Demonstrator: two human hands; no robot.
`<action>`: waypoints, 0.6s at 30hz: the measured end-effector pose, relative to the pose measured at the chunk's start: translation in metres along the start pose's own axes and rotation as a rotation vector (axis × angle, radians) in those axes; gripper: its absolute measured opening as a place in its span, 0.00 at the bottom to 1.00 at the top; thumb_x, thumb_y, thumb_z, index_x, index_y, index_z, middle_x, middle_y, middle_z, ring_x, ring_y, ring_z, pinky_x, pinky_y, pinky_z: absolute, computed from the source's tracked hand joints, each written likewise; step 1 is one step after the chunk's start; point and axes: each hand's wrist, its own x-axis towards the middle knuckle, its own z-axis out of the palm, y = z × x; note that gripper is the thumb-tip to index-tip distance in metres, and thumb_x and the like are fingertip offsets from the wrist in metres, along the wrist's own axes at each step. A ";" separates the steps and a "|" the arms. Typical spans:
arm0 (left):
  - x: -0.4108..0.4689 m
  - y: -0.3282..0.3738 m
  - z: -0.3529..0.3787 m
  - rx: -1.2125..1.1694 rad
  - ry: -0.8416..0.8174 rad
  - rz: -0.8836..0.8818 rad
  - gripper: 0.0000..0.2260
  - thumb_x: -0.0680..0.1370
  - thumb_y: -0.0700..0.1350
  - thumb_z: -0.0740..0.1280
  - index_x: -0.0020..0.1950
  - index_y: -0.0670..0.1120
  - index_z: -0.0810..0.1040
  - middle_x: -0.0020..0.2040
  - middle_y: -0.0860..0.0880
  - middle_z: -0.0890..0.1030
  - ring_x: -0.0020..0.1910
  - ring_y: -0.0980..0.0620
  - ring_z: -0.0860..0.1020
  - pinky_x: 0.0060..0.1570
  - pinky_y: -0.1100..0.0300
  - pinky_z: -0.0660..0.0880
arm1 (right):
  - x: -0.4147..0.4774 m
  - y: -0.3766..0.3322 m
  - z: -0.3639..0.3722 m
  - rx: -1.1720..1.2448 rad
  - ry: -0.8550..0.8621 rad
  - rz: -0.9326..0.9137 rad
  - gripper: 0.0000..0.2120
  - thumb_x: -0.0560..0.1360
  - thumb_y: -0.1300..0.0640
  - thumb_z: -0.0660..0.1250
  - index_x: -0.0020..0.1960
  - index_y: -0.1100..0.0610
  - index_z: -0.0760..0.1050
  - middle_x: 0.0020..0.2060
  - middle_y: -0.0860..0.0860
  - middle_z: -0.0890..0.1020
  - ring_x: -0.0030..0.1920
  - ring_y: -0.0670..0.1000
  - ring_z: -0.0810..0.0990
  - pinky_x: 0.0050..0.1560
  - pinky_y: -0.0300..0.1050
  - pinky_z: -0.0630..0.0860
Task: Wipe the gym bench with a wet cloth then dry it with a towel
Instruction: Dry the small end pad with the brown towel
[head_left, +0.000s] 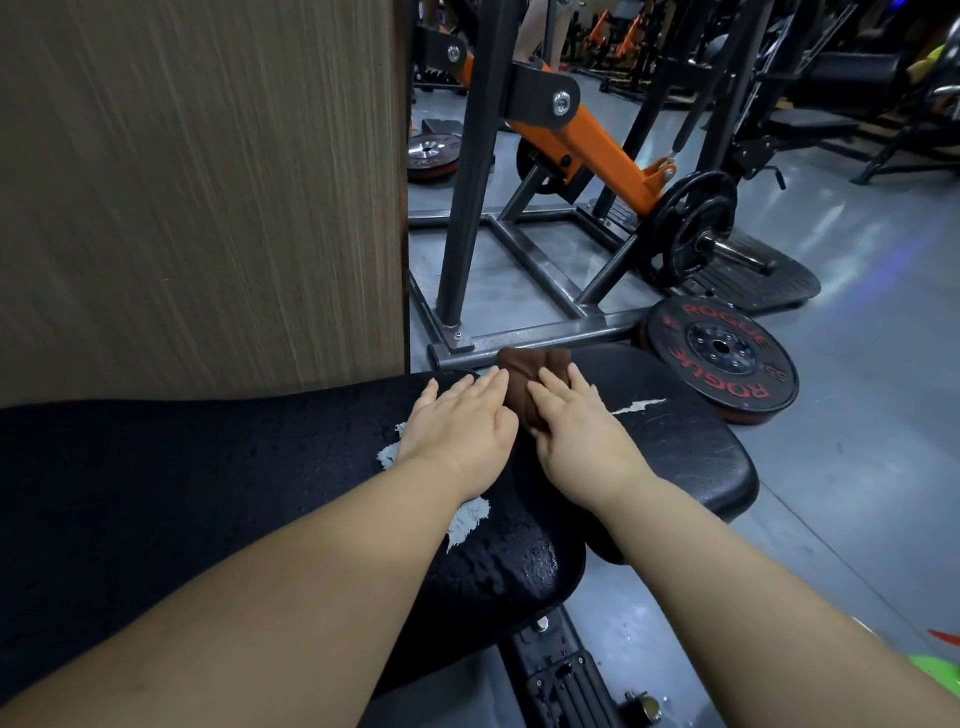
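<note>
cloth brown and bunched on torn black bench, left hand, right hand pressing flat

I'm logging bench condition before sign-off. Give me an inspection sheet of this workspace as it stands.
Surface: black bench pad, beaded with droplets, torn in places with pale foam showing.
Job's things: one brown cloth bunched on the pad; no second cloth in view.
Clutter: red-lettered weight plate on the floor beside the bench.
Hands: left hand flat on the pad beside the cloth; right hand pressing the cloth, fingers straight.
Cables: nothing seen.
Surroundings: wood-grain panel, orange-armed machine, grey floor.
</note>
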 end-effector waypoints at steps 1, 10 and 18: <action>-0.001 0.000 0.000 -0.006 0.003 -0.001 0.25 0.82 0.47 0.44 0.80 0.51 0.48 0.80 0.57 0.50 0.78 0.57 0.49 0.76 0.51 0.43 | 0.000 0.000 0.000 0.014 0.004 -0.006 0.25 0.80 0.59 0.58 0.76 0.57 0.59 0.76 0.52 0.59 0.77 0.57 0.47 0.77 0.52 0.48; 0.000 0.001 0.002 0.004 0.010 0.009 0.24 0.83 0.47 0.43 0.80 0.52 0.48 0.80 0.57 0.50 0.78 0.57 0.49 0.76 0.51 0.44 | -0.096 0.023 0.008 0.013 0.150 -0.113 0.28 0.69 0.65 0.72 0.68 0.60 0.72 0.67 0.53 0.74 0.71 0.60 0.67 0.66 0.56 0.68; 0.001 0.000 0.003 -0.006 0.015 0.015 0.24 0.82 0.47 0.43 0.80 0.52 0.49 0.79 0.57 0.51 0.78 0.56 0.49 0.76 0.50 0.43 | -0.065 0.015 0.005 -0.014 0.141 -0.054 0.24 0.75 0.61 0.68 0.70 0.60 0.70 0.70 0.56 0.71 0.74 0.61 0.62 0.69 0.53 0.66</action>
